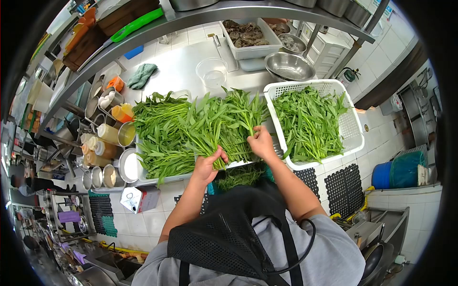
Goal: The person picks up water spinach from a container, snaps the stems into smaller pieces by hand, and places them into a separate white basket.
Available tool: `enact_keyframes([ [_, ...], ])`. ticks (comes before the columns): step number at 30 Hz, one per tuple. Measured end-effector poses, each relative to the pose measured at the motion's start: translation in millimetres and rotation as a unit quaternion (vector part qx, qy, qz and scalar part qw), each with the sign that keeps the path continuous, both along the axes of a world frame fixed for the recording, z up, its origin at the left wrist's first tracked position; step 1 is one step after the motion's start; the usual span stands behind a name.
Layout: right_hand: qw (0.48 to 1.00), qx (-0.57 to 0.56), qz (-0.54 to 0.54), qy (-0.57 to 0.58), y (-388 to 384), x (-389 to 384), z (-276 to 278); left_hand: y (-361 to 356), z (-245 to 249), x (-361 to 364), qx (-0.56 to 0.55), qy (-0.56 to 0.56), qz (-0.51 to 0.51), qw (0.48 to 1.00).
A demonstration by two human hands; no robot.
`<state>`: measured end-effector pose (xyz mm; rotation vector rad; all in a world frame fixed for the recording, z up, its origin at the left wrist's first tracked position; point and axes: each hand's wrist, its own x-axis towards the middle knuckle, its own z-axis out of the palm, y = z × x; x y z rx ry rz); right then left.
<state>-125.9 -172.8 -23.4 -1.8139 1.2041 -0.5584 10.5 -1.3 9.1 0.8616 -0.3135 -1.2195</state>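
A large heap of long-stemmed leafy greens [162, 126], which look like water spinach, covers the tray and counter before me. My left hand [209, 166] is closed round the lower stems of a bunch [210, 128], whose leaves point away from me. Stems of another bunch [241, 112] are pinched in my right hand [261, 142], at the heap's right side. Just right of that hand stands a white perforated basket [354, 128] with more of the same greens [310, 124] in it. Below the counter edge, cut greens [240, 175] lie in a container between my arms.
A clear round tub [211, 71], a green cloth [142, 76] and a steel bowl [289, 66] sit farther back. Beyond them is a white bin [274, 47] of dark food. Squeeze bottles [107, 148] and a bowl of white contents [130, 165] line the left. A steel shelf [210, 16] spans overhead.
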Motion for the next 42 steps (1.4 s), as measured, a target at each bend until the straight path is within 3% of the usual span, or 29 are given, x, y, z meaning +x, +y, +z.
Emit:
enact_keyframes([
  [2, 0.998, 0.032, -0.024, -0.051, -0.6, -1.6, -1.0, 0.9, -3.4, 0.1, 0.0, 0.009, 0.004, 1.0],
  [4, 0.97, 0.178, 0.028, -0.16, -3.6, -5.1, 11.6, 1.0, -3.8, 0.2, 0.002, 0.015, 0.008, 1.0],
  [5, 0.971, 0.178, 0.028, -0.16, -3.8, -5.3, 17.7, 0.6, -3.9, 0.4, 0.002, 0.019, 0.011, 1.0],
  [7, 0.925, 0.166, 0.04, -0.338, -0.5, -4.8, 37.4, -0.1, -3.3, 0.8, 0.005, 0.021, 0.013, 1.0],
  [9, 0.92, 0.164, 0.041, -0.354, 2.8, -6.9, 56.1, -1.7, -0.3, 0.2, 0.006, 0.022, 0.015, 1.0],
  [12, 0.909, 0.253, 0.022, -0.331, 7.0, -10.4, 63.1, -5.8, 6.2, -3.5, 0.04, 0.03, 0.029, 0.998],
  [14, 0.856, 0.366, 0.001, -0.365, 13.2, -10.5, 62.8, -9.8, 8.7, -7.0, 0.067, 0.042, 0.045, 0.996],
  [15, 0.856, 0.369, 0.003, -0.362, 16.2, -10.0, 61.8, -11.5, 4.8, -7.6, 0.069, 0.044, 0.048, 0.995],
  [17, 0.827, 0.426, 0.035, -0.365, 23.4, -10.4, 58.1, -16.6, -5.6, -7.3, 0.045, 0.019, 0.038, 0.998],
  [21, 0.818, 0.447, 0.078, -0.353, 32.7, -13.3, 47.9, -24.5, -2.4, -9.8, 0.052, 0.009, 0.048, 0.997],
  [26, 0.828, 0.437, 0.105, -0.336, 43.4, -13.8, 47.5, -32.9, 2.0, -11.6, 0.021, -0.011, 0.097, 0.995],
  [30, 0.853, 0.387, 0.17, -0.306, 44.5, -14.6, 36.7, -36.9, 6.5, -9.4, 0.042, 0.009, 0.076, 0.996],
  [34, 0.884, 0.327, 0.173, -0.286, 50.4, -10.7, 30.3, -37.7, -1.1, -5.9, 0.038, 0.018, 0.087, 0.995],
  [36, 0.914, 0.282, 0.121, -0.265, 51.8, -9.0, 30.4, -37.2, 0.4, -5.7, 0.039, -0.034, 0.113, 0.992],
  [40, 0.925, 0.219, 0.109, -0.291, 56.6, -6.4, 38.0, -35.4, 15.7, -5.2, 0.046, -0.056, 0.105, 0.992],
  [42, 0.93, 0.206, 0.153, -0.262, 56.0, -7.7, 37.3, -33.5, 26.9, -5.3, 0.072, 0.007, 0.087, 0.994],
])
